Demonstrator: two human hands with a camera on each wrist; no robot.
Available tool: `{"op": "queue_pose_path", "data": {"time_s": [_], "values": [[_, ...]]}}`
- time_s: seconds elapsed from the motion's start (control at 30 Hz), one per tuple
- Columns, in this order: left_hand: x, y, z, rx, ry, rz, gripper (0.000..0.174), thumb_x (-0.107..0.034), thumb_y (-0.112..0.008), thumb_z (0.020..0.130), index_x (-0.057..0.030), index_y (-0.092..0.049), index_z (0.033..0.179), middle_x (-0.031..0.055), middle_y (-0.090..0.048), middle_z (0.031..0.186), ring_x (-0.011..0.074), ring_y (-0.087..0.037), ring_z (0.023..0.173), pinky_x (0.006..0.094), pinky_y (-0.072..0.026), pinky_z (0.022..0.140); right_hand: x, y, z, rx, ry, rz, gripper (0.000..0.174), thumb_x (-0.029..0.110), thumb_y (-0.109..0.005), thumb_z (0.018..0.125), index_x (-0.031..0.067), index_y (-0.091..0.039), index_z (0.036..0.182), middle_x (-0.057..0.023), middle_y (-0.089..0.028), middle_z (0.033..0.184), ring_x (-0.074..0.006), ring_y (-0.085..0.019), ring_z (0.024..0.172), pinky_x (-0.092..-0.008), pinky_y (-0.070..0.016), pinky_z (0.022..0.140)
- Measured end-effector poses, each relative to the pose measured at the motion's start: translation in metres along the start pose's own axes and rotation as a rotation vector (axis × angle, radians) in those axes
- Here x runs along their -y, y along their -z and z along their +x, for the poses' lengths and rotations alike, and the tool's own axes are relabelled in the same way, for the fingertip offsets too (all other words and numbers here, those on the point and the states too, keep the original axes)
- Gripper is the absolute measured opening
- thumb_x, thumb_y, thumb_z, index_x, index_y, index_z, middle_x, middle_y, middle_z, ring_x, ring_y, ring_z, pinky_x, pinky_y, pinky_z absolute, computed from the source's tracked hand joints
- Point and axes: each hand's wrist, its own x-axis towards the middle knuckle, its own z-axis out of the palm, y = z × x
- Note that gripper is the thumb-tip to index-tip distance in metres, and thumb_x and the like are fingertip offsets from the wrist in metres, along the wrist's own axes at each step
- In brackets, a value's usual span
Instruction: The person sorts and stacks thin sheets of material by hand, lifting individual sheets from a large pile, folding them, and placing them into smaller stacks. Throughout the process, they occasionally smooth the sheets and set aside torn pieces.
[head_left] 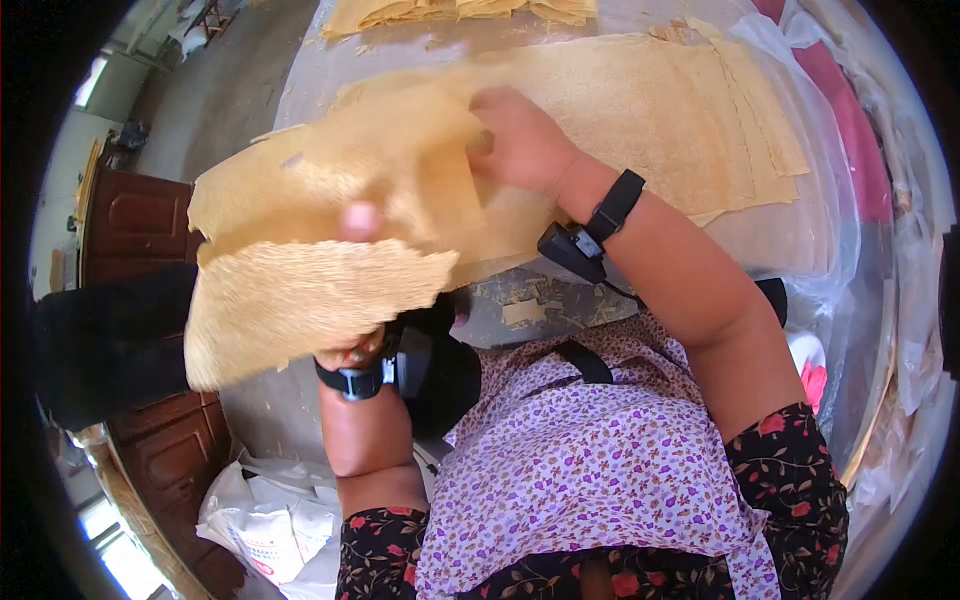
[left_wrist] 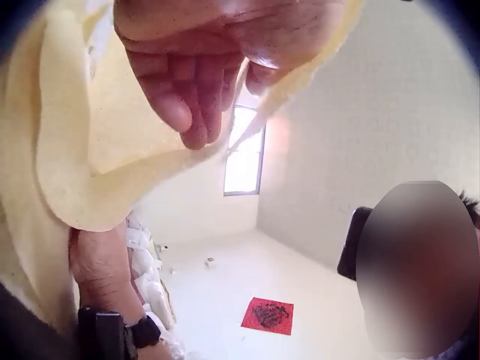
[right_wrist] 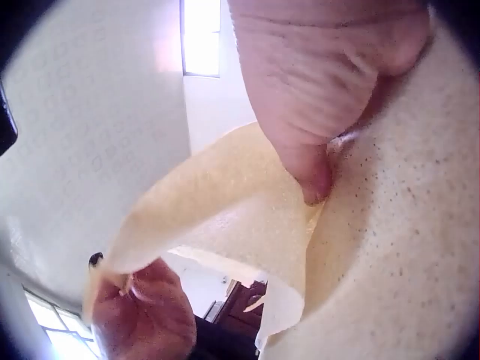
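Observation:
A large, thin, tan sheet (head_left: 290,190), like a wide dry pancake with ragged edges, is lifted and folded over in front of the body. Beneath its near flap, my left hand (left_wrist: 217,52) holds it between thumb and curled fingers; the flap hides most of that hand in the head view. At the sheet's right side my right hand (head_left: 525,140), blurred, pinches it, and the right wrist view has the thumb (right_wrist: 315,180) pressed against its surface. Flat under and beyond the right hand lies a stack of similar sheets (head_left: 650,120).
Another pile of tan sheets (head_left: 460,12) lies at the table's far edge. Clear plastic (head_left: 820,230) covers the table and hangs over its right side. A white sack (head_left: 270,530) stands on the floor at lower left, near a brown wooden cabinet (head_left: 140,220).

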Motion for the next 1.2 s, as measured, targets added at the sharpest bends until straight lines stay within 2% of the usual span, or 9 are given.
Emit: {"op": "queue_pose_path", "data": {"time_s": [0.13, 0.23, 0.37, 0.47, 0.53, 0.63, 0.83, 1.03, 1.2], "values": [[-0.035, -0.013, -0.032, 0.12, 0.391, -0.188, 0.045, -0.011, -0.085, 0.081, 0.0005, -0.065, 0.12, 0.0138, -0.072, 0.111, 0.024, -0.071, 0.098, 0.0388, -0.0603, 0.082, 0.003, -0.004, -0.001, -0.039, 0.085, -0.051, 0.02, 0.016, -0.077, 0.071, 0.0071, -0.074, 0.089, -0.0129, -0.068, 0.091, -0.036, -0.062, 0.092, -0.0441, -0.0498, 0.089], [-0.025, -0.009, -0.044, 0.202, 0.466, -0.225, 0.047, -0.01, -0.084, 0.081, 0.0002, -0.066, 0.123, 0.0141, -0.072, 0.117, 0.0251, -0.071, 0.104, 0.0386, -0.059, 0.088, 0.006, -0.005, -0.006, -0.072, -0.003, -0.055, 0.019, 0.012, -0.075, 0.072, 0.0077, -0.074, 0.091, -0.0126, -0.068, 0.096, -0.0344, -0.062, 0.098, -0.0438, -0.0494, 0.09], [0.019, 0.003, -0.037, 0.485, 0.236, 0.091, 0.042, -0.014, -0.081, 0.084, -0.0034, -0.068, 0.123, 0.0113, -0.072, 0.112, 0.0231, -0.07, 0.103, 0.0379, -0.0573, 0.089, 0.002, -0.013, -0.004, -0.119, -0.011, -0.021, 0.019, 0.01, -0.074, 0.073, 0.0076, -0.074, 0.091, -0.0112, -0.068, 0.097, -0.0339, -0.062, 0.098, -0.0437, -0.0489, 0.091], [0.054, 0.001, -0.026, 0.561, 0.35, 0.007, 0.042, -0.015, -0.08, 0.085, -0.0033, -0.067, 0.124, 0.0115, -0.072, 0.113, 0.0232, -0.07, 0.103, 0.038, -0.0573, 0.089, 0.009, -0.015, -0.004, -0.113, 0.031, -0.105, 0.019, 0.007, -0.071, 0.073, 0.0077, -0.074, 0.091, -0.0103, -0.068, 0.096, -0.0339, -0.063, 0.095, -0.0442, -0.0494, 0.089], [0.068, 0.006, -0.027, 0.575, 0.42, -0.042, 0.042, -0.016, -0.079, 0.086, -0.0032, -0.067, 0.124, 0.0116, -0.072, 0.113, 0.0232, -0.07, 0.103, 0.0381, -0.0572, 0.089, 0.017, -0.012, -0.003, -0.082, 0.081, -0.172, 0.019, 0.006, -0.07, 0.072, 0.0078, -0.075, 0.091, -0.0099, -0.068, 0.096, -0.0338, -0.063, 0.094, -0.0443, -0.0495, 0.088], [0.076, 0.01, -0.034, 0.564, 0.456, -0.089, 0.042, -0.017, -0.077, 0.087, -0.0031, -0.066, 0.125, 0.0117, -0.072, 0.113, 0.0233, -0.07, 0.104, 0.0382, -0.0572, 0.089, 0.022, -0.011, 0.002, 0.075, -0.124, -0.234, 0.028, -0.001, -0.065, 0.08, 0.0015, -0.072, 0.106, -0.0191, -0.068, 0.109, -0.0402, -0.059, 0.109, -0.0439, -0.0488, 0.094], [0.082, -0.001, -0.049, 0.531, 0.461, -0.148, 0.043, -0.02, -0.074, 0.088, -0.0029, -0.065, 0.126, 0.012, -0.072, 0.114, 0.0235, -0.07, 0.104, 0.0383, -0.057, 0.088, 0.032, 0.004, 0.004, -0.116, -0.132, 0.088, 0.022, 0.006, -0.066, 0.083, 0.0099, -0.077, 0.101, -0.0117, -0.072, 0.097, -0.0351, -0.065, 0.096, -0.0434, -0.052, 0.087], [0.084, -0.011, -0.049, 0.521, 0.465, -0.177, 0.043, -0.022, -0.071, 0.09, -0.0027, -0.064, 0.128, 0.0123, -0.072, 0.115, 0.0237, -0.069, 0.105, 0.0385, -0.0569, 0.088, 0.009, 0.007, -0.001, -0.043, -0.072, 0.039, 0.022, 0.01, -0.07, 0.087, 0.0066, -0.075, 0.109, -0.0138, -0.072, 0.11, -0.0329, -0.068, 0.098, -0.0375, -0.0548, 0.085], [0.088, -0.019, -0.056, 0.531, 0.472, -0.204, 0.044, -0.025, -0.069, 0.091, -0.0025, -0.063, 0.129, 0.0125, -0.072, 0.115, 0.0238, -0.069, 0.105, 0.0386, -0.0568, 0.088, 0.004, -0.002, -0.004, -0.025, -0.488, 0.912, 0.029, 0.016, -0.064, 0.1, 0.004, -0.069, 0.125, -0.0014, -0.071, 0.111, -0.0133, -0.067, 0.101, -0.0276, -0.0548, 0.085]]}}
